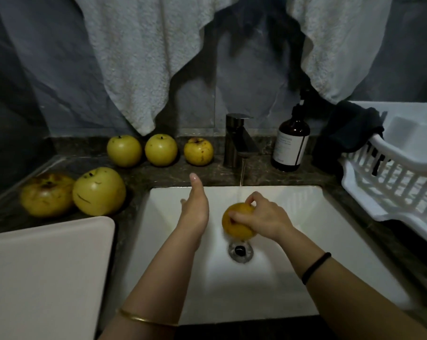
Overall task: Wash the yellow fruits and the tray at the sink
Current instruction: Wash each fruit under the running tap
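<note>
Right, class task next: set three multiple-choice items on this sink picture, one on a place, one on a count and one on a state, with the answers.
1. Where does the brown bottle stand?
A) left of the tap
B) right of the tap
C) on the white rack

2. How many yellow fruits lie on the counter?
A) five
B) three
C) seven

3. What is the right hand doing?
A) resting flat
B) turning the tap
C) gripping a fruit under running water

Answers:
1 B: it stands on the counter just right of the tap.
2 A: three sit along the back and two at the left.
3 C: its fingers curl round the fruit in the stream, while the left hand is open.
</note>
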A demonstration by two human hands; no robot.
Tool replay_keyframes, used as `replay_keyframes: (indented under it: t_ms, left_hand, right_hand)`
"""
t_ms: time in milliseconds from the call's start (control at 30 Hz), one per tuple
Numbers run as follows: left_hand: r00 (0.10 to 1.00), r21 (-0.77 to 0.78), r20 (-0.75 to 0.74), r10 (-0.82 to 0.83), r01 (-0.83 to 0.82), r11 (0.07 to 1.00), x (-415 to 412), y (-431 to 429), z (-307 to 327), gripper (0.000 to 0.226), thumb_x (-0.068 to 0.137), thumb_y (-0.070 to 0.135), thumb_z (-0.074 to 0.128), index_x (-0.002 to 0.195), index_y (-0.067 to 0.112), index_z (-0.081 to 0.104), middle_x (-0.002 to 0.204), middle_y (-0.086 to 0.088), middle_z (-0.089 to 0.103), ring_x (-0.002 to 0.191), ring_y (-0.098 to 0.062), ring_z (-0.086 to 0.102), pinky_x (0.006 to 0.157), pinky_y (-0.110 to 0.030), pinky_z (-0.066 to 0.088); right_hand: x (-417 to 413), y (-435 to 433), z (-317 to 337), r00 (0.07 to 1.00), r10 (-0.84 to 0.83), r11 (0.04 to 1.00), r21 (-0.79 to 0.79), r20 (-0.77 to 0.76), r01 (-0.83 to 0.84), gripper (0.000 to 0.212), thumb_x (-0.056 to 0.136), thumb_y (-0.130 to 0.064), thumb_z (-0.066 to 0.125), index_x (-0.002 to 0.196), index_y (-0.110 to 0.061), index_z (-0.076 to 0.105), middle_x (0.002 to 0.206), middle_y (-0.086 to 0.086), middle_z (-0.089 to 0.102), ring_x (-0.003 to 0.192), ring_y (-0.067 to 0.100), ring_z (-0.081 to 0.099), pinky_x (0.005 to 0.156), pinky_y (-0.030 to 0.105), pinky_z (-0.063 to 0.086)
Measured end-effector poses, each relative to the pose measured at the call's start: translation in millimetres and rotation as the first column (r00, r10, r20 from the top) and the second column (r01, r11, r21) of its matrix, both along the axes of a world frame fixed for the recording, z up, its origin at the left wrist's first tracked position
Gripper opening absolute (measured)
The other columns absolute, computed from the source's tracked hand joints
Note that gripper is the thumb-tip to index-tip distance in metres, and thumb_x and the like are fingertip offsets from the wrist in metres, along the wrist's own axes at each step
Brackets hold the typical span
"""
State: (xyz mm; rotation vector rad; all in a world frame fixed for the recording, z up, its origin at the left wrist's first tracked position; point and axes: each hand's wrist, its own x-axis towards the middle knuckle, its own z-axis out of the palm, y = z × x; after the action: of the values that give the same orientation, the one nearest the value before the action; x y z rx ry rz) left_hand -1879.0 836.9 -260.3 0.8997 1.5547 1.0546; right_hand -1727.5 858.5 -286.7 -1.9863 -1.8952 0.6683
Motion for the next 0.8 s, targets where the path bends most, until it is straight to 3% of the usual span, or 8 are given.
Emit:
replay_keyframes:
  t_ms: [100, 167, 233, 300, 367, 433, 567, 800]
  left_hand:
    - [1.0, -0.015, 0.008, 0.02, -0.02, 1.0, 1, -5, -8, 0.076, 0.084, 0.076, 0.008, 0.15, 0.039, 0.018, 0.161, 0.003, 0.007, 0.145, -0.032, 0.017, 0.117, -0.052, 0.009]
    - [0.999, -0.039, 0.026, 0.04, -0.039, 0.998, 2, -7, -12, 0.076, 0.085, 0.076, 0.009, 0.15, 0.038, 0.017, 0.161, 0.002, 0.007, 0.145, -0.031, 0.016, 0.118, -0.052, 0.009]
    - [0.995, -0.07, 0.084, 0.059, -0.054, 0.996, -1, -6, -13, 0.076, 0.087, 0.073, 0.009, 0.151, 0.032, 0.019, 0.16, -0.001, 0.012, 0.144, -0.033, 0.019, 0.118, -0.05, 0.012]
    - [0.985, -0.072, 0.149, 0.091, -0.081, 0.994, -6, -5, -10, 0.073, 0.092, 0.067, 0.011, 0.15, 0.026, 0.025, 0.157, -0.003, 0.021, 0.141, -0.034, 0.027, 0.116, -0.048, 0.016]
    - [0.975, -0.059, 0.193, 0.115, -0.106, 0.993, -6, -5, -4, 0.071, 0.094, 0.064, 0.012, 0.149, 0.022, 0.028, 0.156, -0.005, 0.024, 0.14, -0.034, 0.028, 0.116, -0.047, 0.019]
    - [0.969, -0.064, 0.208, 0.136, -0.125, 0.99, -4, -4, -2, 0.071, 0.095, 0.062, 0.012, 0.149, 0.02, 0.029, 0.157, -0.006, 0.023, 0.14, -0.034, 0.027, 0.116, -0.046, 0.02]
    - [0.96, -0.101, 0.225, 0.169, -0.15, 0.984, -3, -3, 0, 0.072, 0.094, 0.063, 0.012, 0.149, 0.019, 0.029, 0.156, -0.006, 0.024, 0.139, -0.036, 0.03, 0.116, -0.045, 0.022]
    - [0.942, -0.125, 0.286, 0.175, -0.145, 0.982, -4, -3, 4, 0.07, 0.096, 0.06, 0.013, 0.149, 0.018, 0.029, 0.156, -0.007, 0.024, 0.139, -0.034, 0.029, 0.114, -0.043, 0.021]
  right_hand:
    - [-3, 0, -5, 0.997, 0.076, 0.996, -0.037, -0.03, -0.077, 0.057, 0.07, -0.067, 0.066, 0.111, -0.034, 0.045, 0.107, -0.004, 0.052, 0.098, 0.02, 0.055, 0.083, 0.035, 0.049]
    - [-5, -1, -3, 0.947, 0.034, 0.998, -0.037, -0.319, -0.048, 0.05, 0.074, -0.057, 0.07, 0.11, -0.028, 0.052, 0.106, -0.001, 0.057, 0.095, 0.018, 0.057, 0.082, 0.033, 0.05]
    - [-5, -2, 3, 0.802, 0.015, 0.997, -0.054, -0.597, -0.059, 0.041, 0.083, -0.046, 0.065, 0.114, -0.02, 0.057, 0.106, 0.003, 0.06, 0.093, 0.014, 0.058, 0.08, 0.028, 0.048]
    - [-6, -2, 5, 0.712, 0.012, 0.994, -0.066, -0.702, -0.082, 0.036, 0.087, -0.046, 0.058, 0.113, -0.02, 0.058, 0.112, 0.005, 0.059, 0.099, 0.016, 0.058, 0.088, 0.031, 0.049]
    - [-3, 0, 1, 0.828, 0.06, 0.993, -0.05, -0.558, -0.106, 0.037, 0.083, -0.051, 0.063, 0.11, -0.027, 0.057, 0.112, 0.002, 0.058, 0.102, 0.02, 0.057, 0.09, 0.037, 0.05]
    - [-3, 0, -4, 0.976, 0.128, 0.989, -0.05, -0.174, -0.138, 0.041, 0.074, -0.057, 0.069, 0.106, -0.035, 0.054, 0.107, -0.006, 0.055, 0.099, 0.019, 0.056, 0.083, 0.035, 0.051]
    - [-8, -3, -1, 0.952, 0.078, 0.99, -0.09, -0.296, -0.109, 0.04, 0.076, -0.054, 0.068, 0.107, -0.033, 0.055, 0.109, -0.003, 0.055, 0.095, 0.014, 0.056, 0.084, 0.033, 0.052]
    - [-13, -5, -3, 0.994, 0.106, 0.991, -0.082, 0.008, -0.105, 0.051, 0.071, -0.064, 0.068, 0.11, -0.041, 0.046, 0.114, -0.008, 0.05, 0.103, 0.017, 0.052, 0.087, 0.036, 0.053]
